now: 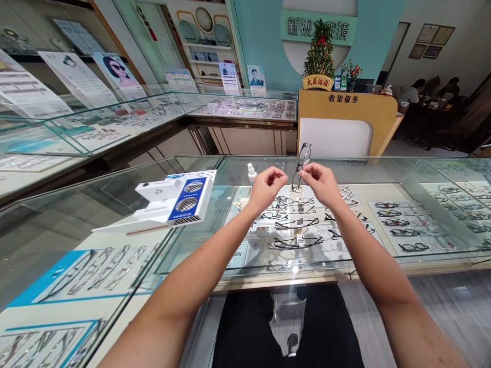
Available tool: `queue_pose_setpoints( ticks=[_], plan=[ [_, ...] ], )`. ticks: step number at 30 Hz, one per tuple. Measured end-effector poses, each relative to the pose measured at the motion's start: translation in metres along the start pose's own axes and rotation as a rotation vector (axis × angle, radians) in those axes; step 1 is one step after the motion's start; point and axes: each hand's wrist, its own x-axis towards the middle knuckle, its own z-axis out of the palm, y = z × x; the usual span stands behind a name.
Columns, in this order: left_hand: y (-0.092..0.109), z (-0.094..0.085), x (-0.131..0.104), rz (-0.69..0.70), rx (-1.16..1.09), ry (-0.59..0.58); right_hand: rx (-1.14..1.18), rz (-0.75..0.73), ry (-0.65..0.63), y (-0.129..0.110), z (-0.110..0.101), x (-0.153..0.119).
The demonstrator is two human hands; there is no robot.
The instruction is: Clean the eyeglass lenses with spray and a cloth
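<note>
A pair of dark-framed glasses is held upright and turned on its side above the glass counter. My right hand pinches it near its lower part between thumb and fingers. Just left of the glasses is my left hand, its fingers curled and thumb and fingertips together; anything between them is too small to make out. Behind that hand, a small white bottle stands on the counter. Several pairs of glasses lie in rows under the glass below both hands.
An open white and blue box lies on the glass counter at left. More display cases run behind, with poster cards on top. A yellow cashier desk bears a plant. People sit at the far right.
</note>
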Motion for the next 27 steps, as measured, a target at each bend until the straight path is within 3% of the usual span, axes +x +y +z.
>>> queue_pose_setpoints(
  ticks=[8, 18, 27],
  plan=[
    [0.0, -0.003, 0.006, -0.099, -0.222, -0.081, 0.05, 0.041, -0.218, 0.0, 0.003, -0.003],
    [-0.02, -0.002, 0.011, -0.062, -0.342, -0.118, 0.055, 0.031, -0.222, 0.0, 0.003, -0.003],
    [-0.018, 0.0, 0.01, -0.047, -0.369, -0.096, 0.037, 0.028, -0.208, 0.002, 0.001, -0.002]
  ],
)
